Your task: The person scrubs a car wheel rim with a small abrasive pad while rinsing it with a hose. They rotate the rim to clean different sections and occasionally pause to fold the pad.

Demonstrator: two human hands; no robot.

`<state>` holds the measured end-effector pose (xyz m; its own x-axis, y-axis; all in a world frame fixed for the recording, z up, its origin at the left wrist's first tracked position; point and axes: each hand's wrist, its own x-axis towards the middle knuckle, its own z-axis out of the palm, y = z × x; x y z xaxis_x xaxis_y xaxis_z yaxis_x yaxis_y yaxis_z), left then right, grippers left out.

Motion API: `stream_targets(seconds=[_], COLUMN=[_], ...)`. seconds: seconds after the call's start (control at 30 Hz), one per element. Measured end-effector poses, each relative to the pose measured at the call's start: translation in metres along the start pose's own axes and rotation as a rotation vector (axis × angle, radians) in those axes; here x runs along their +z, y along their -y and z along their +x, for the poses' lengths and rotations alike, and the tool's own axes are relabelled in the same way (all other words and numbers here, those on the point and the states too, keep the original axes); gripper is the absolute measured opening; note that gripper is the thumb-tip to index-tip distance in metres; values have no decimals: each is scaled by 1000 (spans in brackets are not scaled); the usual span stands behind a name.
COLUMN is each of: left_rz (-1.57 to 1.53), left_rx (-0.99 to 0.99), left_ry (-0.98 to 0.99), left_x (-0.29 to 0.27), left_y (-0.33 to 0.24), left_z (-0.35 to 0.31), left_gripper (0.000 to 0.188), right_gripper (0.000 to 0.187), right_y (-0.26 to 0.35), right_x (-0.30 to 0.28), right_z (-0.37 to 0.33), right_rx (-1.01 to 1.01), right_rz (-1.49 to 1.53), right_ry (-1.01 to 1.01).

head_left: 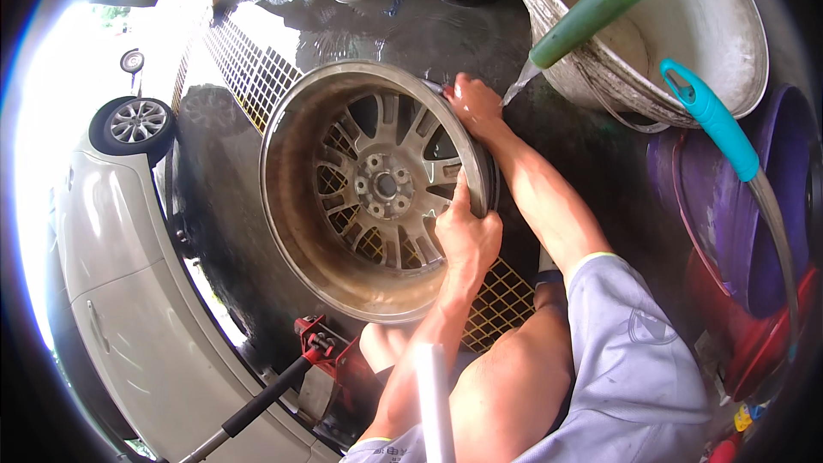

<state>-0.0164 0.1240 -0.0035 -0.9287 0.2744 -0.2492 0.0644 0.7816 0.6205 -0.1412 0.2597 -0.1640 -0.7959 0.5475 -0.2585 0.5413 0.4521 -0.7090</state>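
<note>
White bar [433, 403] nearest me | my left hand [468, 236] clamped on wheel rim [287, 197] | right hand [477, 108] at outer edge, grip: can't tell

My left forearm [429, 347] slants up from below the wheel rim [296, 214] to its right side, where my left hand [468, 236] is curled against the edge, one digit stretched straight up along the lip. My right forearm [544, 197] comes in from the right of the rim, angled up and inward. My right hand [477, 105] sits higher, at the rim's upper right, on the outer side, with its fingers bent; their tips are hard to make out. Both forearms are bare below the pale grey-violet sleeves [630, 326], and my bent, bare legs [514, 369] are below the rim
</note>
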Motion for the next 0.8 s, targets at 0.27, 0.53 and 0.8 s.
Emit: stream_targets(seconds=[0.27,0.53,0.8], left_rz=[75,39,21], left_rx=[8,15,29], left_ry=[-35,-28,-5], left_x=[-2,-14,-2], left_y=[2,2,2], left_z=[1,6,-1], left_gripper=[73,74,76], right_gripper=[39,37,36], right_y=[-9,-9,-19], right_x=[3,7,9], right_z=[-14,-20,5], right_rx=[59,-122,-219], right_rz=[-40,-116,-113], right_ry=[28,18,-34])
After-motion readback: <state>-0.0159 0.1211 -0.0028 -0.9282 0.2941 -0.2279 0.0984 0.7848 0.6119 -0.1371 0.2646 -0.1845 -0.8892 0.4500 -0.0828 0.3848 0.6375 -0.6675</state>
